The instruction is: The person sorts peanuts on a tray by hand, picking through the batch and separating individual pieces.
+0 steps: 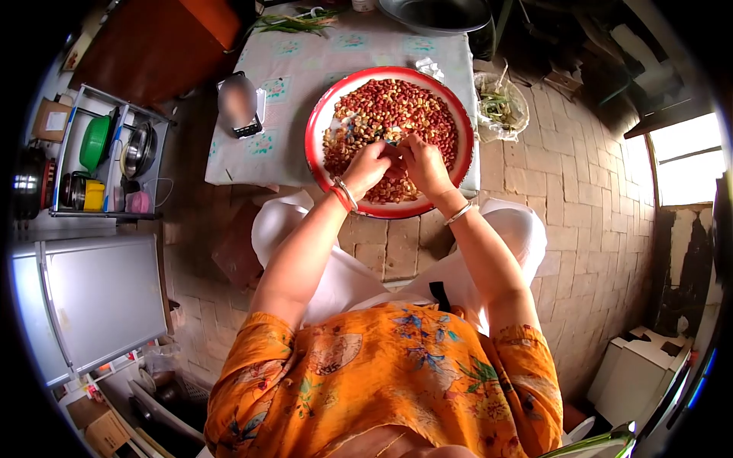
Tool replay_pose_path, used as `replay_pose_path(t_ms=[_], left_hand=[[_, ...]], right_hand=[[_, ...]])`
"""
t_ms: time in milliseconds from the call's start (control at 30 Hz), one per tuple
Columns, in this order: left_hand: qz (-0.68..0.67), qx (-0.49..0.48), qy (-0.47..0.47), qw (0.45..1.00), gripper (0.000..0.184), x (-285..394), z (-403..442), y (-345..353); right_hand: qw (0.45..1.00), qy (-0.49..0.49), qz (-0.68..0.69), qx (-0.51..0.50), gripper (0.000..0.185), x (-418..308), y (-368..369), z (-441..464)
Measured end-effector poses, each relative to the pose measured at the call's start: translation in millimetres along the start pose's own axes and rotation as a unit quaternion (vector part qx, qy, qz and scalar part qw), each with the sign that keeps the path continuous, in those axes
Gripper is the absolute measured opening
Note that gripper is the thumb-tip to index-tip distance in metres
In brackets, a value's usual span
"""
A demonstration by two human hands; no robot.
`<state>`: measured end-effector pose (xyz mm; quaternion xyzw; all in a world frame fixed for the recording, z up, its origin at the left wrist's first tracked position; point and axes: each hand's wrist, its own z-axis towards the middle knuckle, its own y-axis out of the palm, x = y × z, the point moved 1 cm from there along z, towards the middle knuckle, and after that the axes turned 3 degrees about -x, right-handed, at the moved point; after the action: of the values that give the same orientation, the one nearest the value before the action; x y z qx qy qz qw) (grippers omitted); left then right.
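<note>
L hand (372, 162) & R hand (420, 160): close together, fingers curled; grip on anything, can't tell. Kernels (397, 95) beneath, in tray (314, 137) on surface (229, 159). Rec.: work low, centred, so drops land inside.

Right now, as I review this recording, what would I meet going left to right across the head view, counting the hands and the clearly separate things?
Green basin → phone-like device → left hand → right hand → pale container of greens → bright window.
</note>
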<state>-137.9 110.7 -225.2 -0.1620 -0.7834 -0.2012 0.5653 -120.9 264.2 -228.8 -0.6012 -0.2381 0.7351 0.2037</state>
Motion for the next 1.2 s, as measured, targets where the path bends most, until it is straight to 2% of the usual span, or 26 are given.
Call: replay_pose_path(t_ms=[100, 167, 233, 333, 400, 433, 533, 567, 700, 833, 933, 967, 1100, 1200], left_hand=[[0.031, 0.021, 0.012, 0.999, 0.022, -8.5, 3.7, 0.0], [0.173, 0.06, 0.069, 0.981, 0.021, -18.7, 9.5, -5.2], [0.279, 0.101, 0.101, 0.95, 0.016, -25.2, 15.2, -14.1], [0.276, 0.115, 0.117, 0.947, 0.016, -1.5, 6.9, -13.3], [0.264, 0.114, 0.121, 0.95, 0.016, -1.1, 8.8, -19.3], [0.245, 0.114, 0.116, 0.956, 0.016, -1.4, 9.7, -21.2], [0.222, 0.108, 0.133, 0.96, 0.017, -0.1, 13.5, -24.7], [0.221, 0.106, 0.142, 0.959, 0.017, 1.3, 13.9, -25.0], [0.12, 0.114, 0.131, 0.978, 0.014, 14.7, 8.5, -23.6], [0.11, 0.113, 0.12, 0.98, 0.014, 17.6, 8.9, -27.9], [0.134, 0.099, 0.094, 0.982, 0.015, 22.4, 6.2, -26.2], [0.135, 0.097, 0.093, 0.982, 0.015, 21.0, 7.0, -26.1], [0.191, 0.09, 0.128, 0.969, 0.015, 9.4, 12.6, -28.2], [0.187, 0.092, 0.139, 0.968, 0.015, 2.8, 16.8, -25.5]], right_hand=[[1.0, 0.009, 0.023, -0.018, 0.011, 3.1, -2.9, 1.3], [0.999, 0.013, 0.023, -0.03, 0.011, 1.9, -7.8, 3.5], [0.999, 0.025, 0.037, 0.004, 0.011, 8.2, -16.1, 9.3], [0.998, 0.011, -0.006, 0.059, 0.011, 19.7, -41.2, 19.7], [0.996, 0.082, -0.006, 0.016, 0.012, 26.3, -52.9, 26.6], [0.996, 0.075, -0.038, -0.008, 0.013, 28.2, -57.8, 27.4], [0.989, -0.07, -0.129, -0.002, 0.014, 37.7, -49.8, 35.9], [0.987, -0.03, -0.155, -0.031, 0.014, 25.8, -49.5, 36.8], [0.963, -0.049, -0.245, -0.098, 0.012, 12.9, -37.7, 46.0], [0.923, -0.07, -0.347, -0.152, 0.012, 18.4, -26.8, 54.9], [0.92, -0.052, -0.352, -0.166, 0.011, 9.8, -27.9, 54.7], [0.929, -0.047, -0.339, -0.14, 0.01, 9.6, -28.0, 54.5], [0.997, -0.029, -0.07, -0.018, 0.009, 12.8, -35.6, 52.0], [0.997, 0.048, 0.05, -0.037, 0.008, 4.2, -42.6, 40.5]])
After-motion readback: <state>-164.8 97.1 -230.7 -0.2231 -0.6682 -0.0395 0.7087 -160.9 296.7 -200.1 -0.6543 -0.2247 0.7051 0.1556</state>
